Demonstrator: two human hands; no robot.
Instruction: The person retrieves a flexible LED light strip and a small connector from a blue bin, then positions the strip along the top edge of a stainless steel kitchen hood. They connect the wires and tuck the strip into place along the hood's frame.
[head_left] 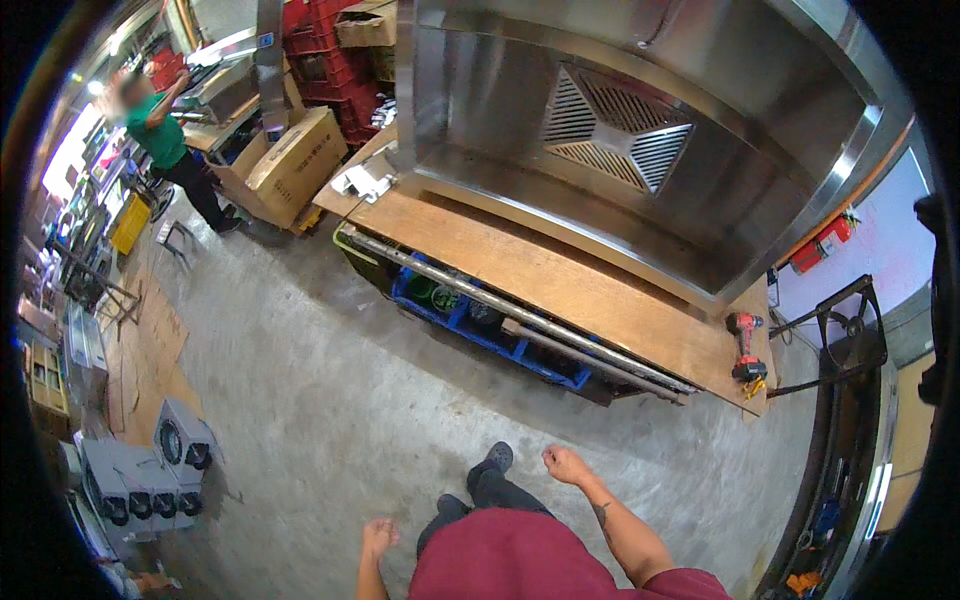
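Observation:
My left hand (pixel 380 537) hangs low over the grey floor, its fingers loosely bent and a little apart, with nothing seen in it. Farther right and forward, my right hand (pixel 567 465) is curled into a loose fist in mid-air, and no object shows in it. Neither hand touches anything. Ahead stands a wooden-topped workbench (pixel 480 238) bearing a large stainless steel hood (pixel 480 165) with a square slatted vent (pixel 622 130). A red and black cordless drill (pixel 745 345) lies on the bench's right end, beside a small yellow tool (pixel 754 386).
Blue crates (pixel 455 322) sit under the bench. At the far left, a person in green (pixel 160 130) stands by a cardboard box (pixel 295 170). Grey blower units (pixel 135 480) rest on the floor at left. A fire extinguisher (pixel 822 245) and a black metal frame (pixel 850 330) are at right.

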